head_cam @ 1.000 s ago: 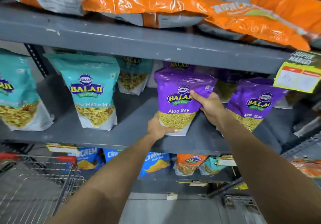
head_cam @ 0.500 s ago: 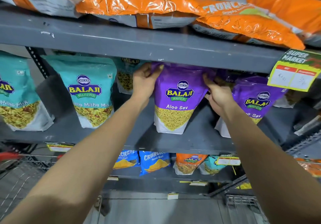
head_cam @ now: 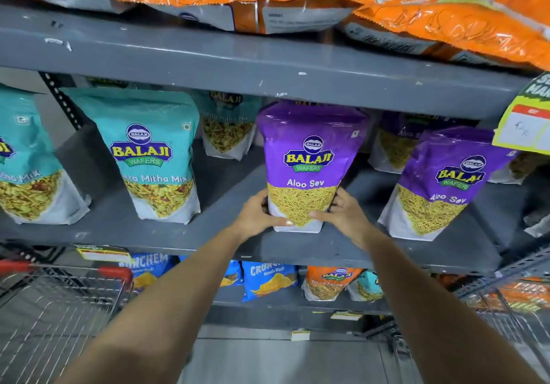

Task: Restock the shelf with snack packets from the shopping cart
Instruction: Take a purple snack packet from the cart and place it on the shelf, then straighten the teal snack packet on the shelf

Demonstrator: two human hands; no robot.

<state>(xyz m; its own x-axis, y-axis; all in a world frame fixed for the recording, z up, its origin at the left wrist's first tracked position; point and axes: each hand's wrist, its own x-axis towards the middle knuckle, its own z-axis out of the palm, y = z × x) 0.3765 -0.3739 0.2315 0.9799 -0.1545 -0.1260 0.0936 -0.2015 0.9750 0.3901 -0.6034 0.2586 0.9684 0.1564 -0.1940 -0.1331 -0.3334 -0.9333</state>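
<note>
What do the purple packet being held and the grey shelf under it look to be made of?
The purple packet looks like glossy plastic film: it shines, creases at the top, and a clear lower part shows the yellow snack inside. Both hands, left and right, hold its base. The shelf looks like painted metal, matte grey, with white chips and scuffs along its front edge, though the paint hides what lies beneath.
</note>
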